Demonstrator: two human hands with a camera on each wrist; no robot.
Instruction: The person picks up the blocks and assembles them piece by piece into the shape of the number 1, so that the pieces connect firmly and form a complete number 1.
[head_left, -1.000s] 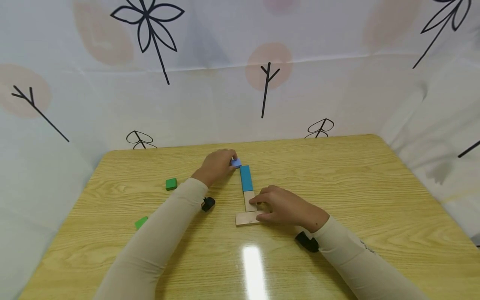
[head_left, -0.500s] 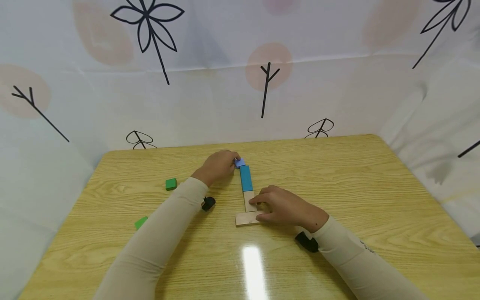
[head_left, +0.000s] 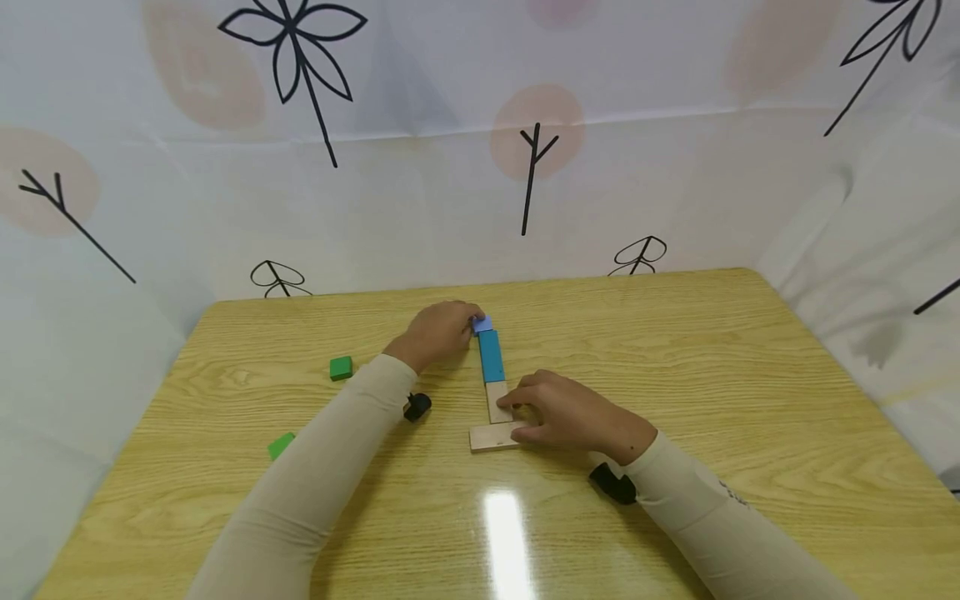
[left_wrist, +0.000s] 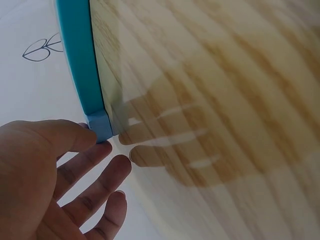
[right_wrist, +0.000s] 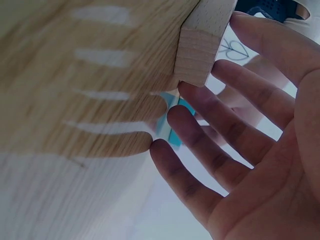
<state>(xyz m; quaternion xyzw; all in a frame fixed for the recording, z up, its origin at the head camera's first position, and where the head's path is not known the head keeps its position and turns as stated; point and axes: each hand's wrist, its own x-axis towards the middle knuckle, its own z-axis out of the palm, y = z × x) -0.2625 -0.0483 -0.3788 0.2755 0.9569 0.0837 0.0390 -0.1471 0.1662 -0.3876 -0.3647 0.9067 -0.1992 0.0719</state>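
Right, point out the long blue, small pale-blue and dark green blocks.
Long blue block (head_left: 491, 356), head view: top face.
Small pale-blue block (left_wrist: 100, 126), left wrist view: visible face.
Dark green block (head_left: 341, 367), head view: top face.

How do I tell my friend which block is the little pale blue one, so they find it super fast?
On the wooden table, find the long, bright blue block near the middle. At its far end, the left hand pinches a small block. That one is much shorter and paler than its bright blue neighbour.
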